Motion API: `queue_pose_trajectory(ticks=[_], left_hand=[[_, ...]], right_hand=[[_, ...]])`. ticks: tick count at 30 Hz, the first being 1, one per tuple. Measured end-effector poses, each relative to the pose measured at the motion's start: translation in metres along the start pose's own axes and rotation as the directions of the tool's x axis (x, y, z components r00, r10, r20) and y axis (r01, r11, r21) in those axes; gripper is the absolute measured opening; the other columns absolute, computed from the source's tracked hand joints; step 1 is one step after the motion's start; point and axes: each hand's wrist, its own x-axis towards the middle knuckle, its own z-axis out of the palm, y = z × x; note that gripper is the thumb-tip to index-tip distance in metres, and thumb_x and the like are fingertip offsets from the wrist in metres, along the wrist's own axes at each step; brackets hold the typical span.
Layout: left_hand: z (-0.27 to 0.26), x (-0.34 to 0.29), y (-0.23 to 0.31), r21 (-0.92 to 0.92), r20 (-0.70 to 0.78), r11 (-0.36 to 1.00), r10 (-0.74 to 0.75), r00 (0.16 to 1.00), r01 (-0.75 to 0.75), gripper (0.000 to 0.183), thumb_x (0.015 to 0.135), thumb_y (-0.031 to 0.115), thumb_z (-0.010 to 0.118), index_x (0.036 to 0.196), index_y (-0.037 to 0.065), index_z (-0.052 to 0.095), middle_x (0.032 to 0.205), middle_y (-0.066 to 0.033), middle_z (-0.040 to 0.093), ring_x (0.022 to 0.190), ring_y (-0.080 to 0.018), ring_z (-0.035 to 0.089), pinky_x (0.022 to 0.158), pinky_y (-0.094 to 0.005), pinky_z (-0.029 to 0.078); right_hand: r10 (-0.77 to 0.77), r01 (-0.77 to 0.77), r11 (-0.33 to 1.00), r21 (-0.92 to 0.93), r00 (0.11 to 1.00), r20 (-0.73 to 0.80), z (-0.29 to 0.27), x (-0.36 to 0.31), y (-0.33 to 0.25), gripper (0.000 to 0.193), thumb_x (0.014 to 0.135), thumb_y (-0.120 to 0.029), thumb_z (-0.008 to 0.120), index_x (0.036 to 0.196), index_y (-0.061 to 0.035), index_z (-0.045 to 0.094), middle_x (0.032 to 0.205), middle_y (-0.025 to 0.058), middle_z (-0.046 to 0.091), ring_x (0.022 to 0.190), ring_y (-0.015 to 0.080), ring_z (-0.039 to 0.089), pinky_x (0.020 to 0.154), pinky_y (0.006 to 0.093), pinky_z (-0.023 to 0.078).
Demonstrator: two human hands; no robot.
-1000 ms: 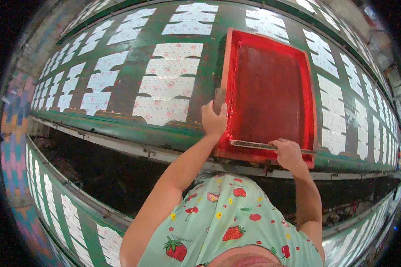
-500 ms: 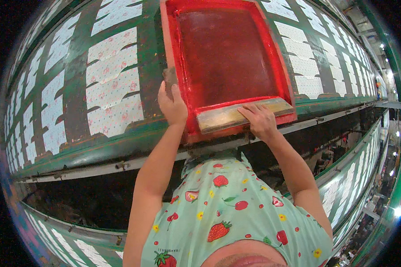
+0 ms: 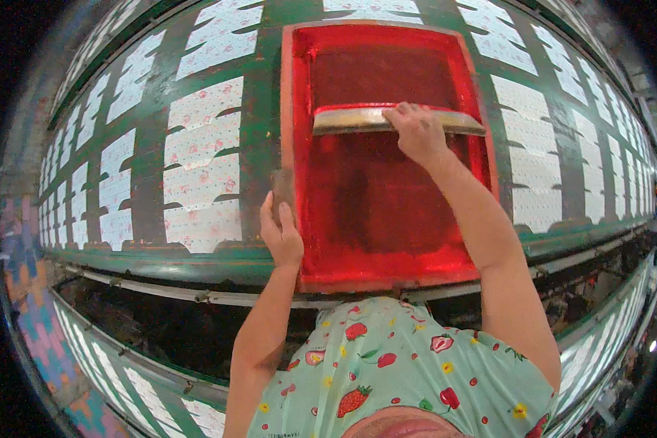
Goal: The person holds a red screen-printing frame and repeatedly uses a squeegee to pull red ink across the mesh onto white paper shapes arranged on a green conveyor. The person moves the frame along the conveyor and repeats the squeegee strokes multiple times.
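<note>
A screen-printing frame [image 3: 287,139] with red inner edges lies on the green table in front of me. Across its mesh [image 3: 387,197] runs a long squeegee [image 3: 347,121], roughly level, beyond the middle of the frame. My right hand [image 3: 418,133] grips the squeegee right of its middle, fingers over the top. Bright red ink smears the mesh, thickest along the near end. At the frame's left side, my left hand [image 3: 282,233] is closed around a dark block-like grip [image 3: 282,185] on the outer edge.
White cut fabric pieces with a pink-red print [image 3: 203,164] lie in rows to the left. Paler dotted pieces [image 3: 529,157] lie to the right. A metal rail [image 3: 160,290] follows the table's near edge, and another table with white pieces stands behind me.
My right hand has pushed the squeegee from the near end of the frame to beyond its middle, leaving red ink behind. My left hand stays at the frame's left side.
</note>
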Motion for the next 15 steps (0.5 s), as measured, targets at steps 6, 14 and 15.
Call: queue_pose_trajectory(ticks=[6,14,15], left_hand=[[0.003,-0.001,0.007,0.026,-0.028,1.0,0.002,1.0,-0.001,0.046,0.119,0.023,0.053,0.153,-0.006,0.06,0.15,-0.0217,0.066,0.138,-0.0322,0.063,0.12,-0.0441,0.047],[0.003,0.001,0.007,0.102,-0.038,0.995,0.022,0.999,-0.018,0.051,0.114,0.026,0.059,0.151,-0.008,0.06,0.145,-0.0239,0.068,0.132,-0.0341,0.067,0.115,-0.0444,0.051],[0.003,0.001,0.006,0.11,-0.042,0.994,0.029,0.999,-0.024,0.053,0.113,0.027,0.062,0.152,-0.008,0.06,0.144,-0.0244,0.068,0.13,-0.0347,0.068,0.114,-0.0449,0.052]], right_hand=[[-0.018,0.017,0.998,-0.068,1.0,-0.02,0.042,0.102,0.073,0.039,0.091,-0.003,0.064,0.126,-0.015,0.078,0.113,0.0116,0.076,0.11,0.0346,0.075,0.096,0.0501,0.058],[0.056,-0.054,0.998,-0.017,0.983,0.178,0.046,0.207,0.136,0.034,0.093,-0.012,0.067,0.125,-0.0145,0.079,0.127,0.0147,0.081,0.118,0.0397,0.078,0.101,0.0566,0.062],[0.041,-0.039,0.999,-0.021,0.991,0.125,0.048,0.211,0.14,0.035,0.092,-0.011,0.067,0.125,-0.0143,0.079,0.129,0.0153,0.08,0.118,0.0403,0.077,0.101,0.0567,0.062]])
